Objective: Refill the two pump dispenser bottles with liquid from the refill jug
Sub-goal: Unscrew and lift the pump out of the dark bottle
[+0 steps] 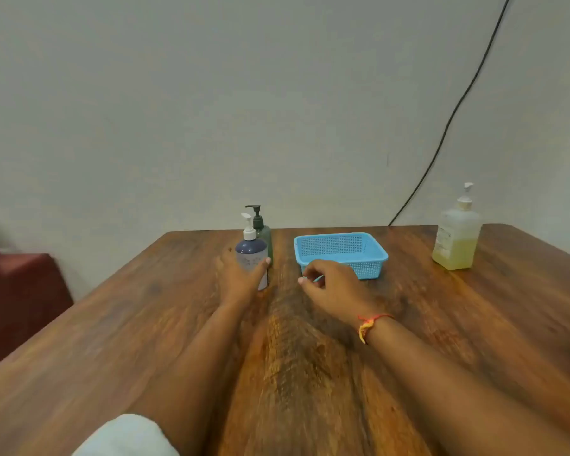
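A dark blue pump bottle (251,251) with a white pump stands on the wooden table (441,324) near its far edge. My left hand (239,274) grips its lower body, thumb wrapped round the right side. Directly behind it stands a dark green pump bottle (264,229) with a black pump. My right hand (333,283) hovers over the table to the right of the bottles, fingers loosely curled and holding nothing. A clear bottle (456,240) with a white pump, roughly a third full of yellow liquid, stands at the far right.
A light blue mesh basket (341,253) sits just beyond my right hand, between the bottles and the yellow-liquid bottle. A black cable (454,110) runs down the wall behind the table. A dark red seat (20,291) stands off the table's left side.
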A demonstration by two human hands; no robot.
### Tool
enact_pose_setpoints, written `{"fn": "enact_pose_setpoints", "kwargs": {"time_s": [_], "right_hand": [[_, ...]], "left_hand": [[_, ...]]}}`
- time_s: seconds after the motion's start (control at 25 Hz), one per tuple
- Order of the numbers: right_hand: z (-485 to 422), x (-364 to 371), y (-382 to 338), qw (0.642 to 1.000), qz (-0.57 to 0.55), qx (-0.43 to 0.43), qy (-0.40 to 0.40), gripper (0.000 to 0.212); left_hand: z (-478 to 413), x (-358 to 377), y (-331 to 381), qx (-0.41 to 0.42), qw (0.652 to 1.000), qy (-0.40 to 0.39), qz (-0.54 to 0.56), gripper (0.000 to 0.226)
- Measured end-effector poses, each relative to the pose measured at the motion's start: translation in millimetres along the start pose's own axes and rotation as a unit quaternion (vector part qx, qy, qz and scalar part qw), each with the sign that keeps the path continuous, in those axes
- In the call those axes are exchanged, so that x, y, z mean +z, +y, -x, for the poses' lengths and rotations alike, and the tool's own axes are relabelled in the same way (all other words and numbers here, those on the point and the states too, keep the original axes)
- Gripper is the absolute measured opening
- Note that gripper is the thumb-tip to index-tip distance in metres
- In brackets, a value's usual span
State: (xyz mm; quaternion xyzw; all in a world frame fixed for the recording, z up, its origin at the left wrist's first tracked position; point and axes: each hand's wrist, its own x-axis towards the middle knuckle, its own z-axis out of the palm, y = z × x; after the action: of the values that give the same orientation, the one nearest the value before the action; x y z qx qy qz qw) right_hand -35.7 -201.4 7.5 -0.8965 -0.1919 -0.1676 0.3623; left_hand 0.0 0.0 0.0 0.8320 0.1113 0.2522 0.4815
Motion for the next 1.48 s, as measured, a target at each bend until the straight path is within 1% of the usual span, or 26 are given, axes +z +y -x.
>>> {"fn": "enact_pose_setpoints", "kwargs": {"time_s": [0.16, 0.2, 0.28, 0.36, 0.44, 0.52, 0.6, 0.72, 0.8, 0.84, 0.88, 0.96, 1.08, 1.16, 1.48], "right_hand": [[-3, -8, 27, 1.0, 0.012, 0.0, -0.002, 0.026], [-3, -8, 34, 1.0, 0.007, 0.0, 0.008, 0.026], [-2, -7, 48, 0.999, -0.01, 0.009, 0.032, 0.028], [-1, -5, 58, 0.999, -0.024, 0.021, 0.036, 0.033], [-3, -4, 62, 0.998, -0.049, 0.033, 0.032, 0.044], [-5, -5, 62, 0.994, -0.098, 0.046, 0.029, 0.058], [-5, -8, 64, 0.991, -0.126, 0.049, 0.003, 0.074], [-1, -9, 69, 0.982, -0.183, 0.041, -0.034, 0.091], [2, -9, 71, 0.975, -0.217, 0.027, -0.04, 0.094], [4, -9, 71, 0.975, -0.219, 0.018, -0.042, 0.093], [5, -10, 71, 0.975, -0.218, 0.01, -0.042, 0.09], [6, -10, 69, 0.975, -0.219, -0.001, -0.036, 0.086], [7, -8, 66, 0.979, -0.202, -0.01, -0.026, 0.087], [8, -6, 64, 0.982, -0.187, -0.015, -0.022, 0.089], [10, -6, 58, 0.985, -0.168, -0.016, 0.016, 0.079]], "left_hand": [[-19, 13, -8, -0.023, 0.997, -0.011, 0.072, 0.087], [-23, 18, -12, -0.021, 0.996, -0.009, 0.084, 0.086], [-24, 22, -16, -0.002, 0.996, -0.007, 0.091, 0.085], [-19, 24, -13, 0.03, 0.995, -0.017, 0.096, 0.082], [-9, 24, -2, 0.065, 0.989, -0.056, 0.117, 0.071], [6, 25, 9, 0.093, 0.98, -0.109, 0.136, 0.059], [21, 30, 17, 0.102, 0.966, -0.175, 0.161, 0.053], [36, 38, 24, 0.108, 0.934, -0.285, 0.187, 0.058], [42, 43, 26, 0.119, 0.916, -0.331, 0.192, 0.066], [44, 44, 27, 0.121, 0.91, -0.343, 0.198, 0.066], [46, 44, 28, 0.123, 0.906, -0.349, 0.204, 0.065], [48, 44, 33, 0.128, 0.906, -0.339, 0.219, 0.059], [49, 43, 42, 0.135, 0.909, -0.301, 0.253, 0.04], [52, 43, 48, 0.122, 0.911, -0.28, 0.275, 0.031], [53, 48, 52, 0.108, 0.923, -0.249, 0.273, 0.021]]}}
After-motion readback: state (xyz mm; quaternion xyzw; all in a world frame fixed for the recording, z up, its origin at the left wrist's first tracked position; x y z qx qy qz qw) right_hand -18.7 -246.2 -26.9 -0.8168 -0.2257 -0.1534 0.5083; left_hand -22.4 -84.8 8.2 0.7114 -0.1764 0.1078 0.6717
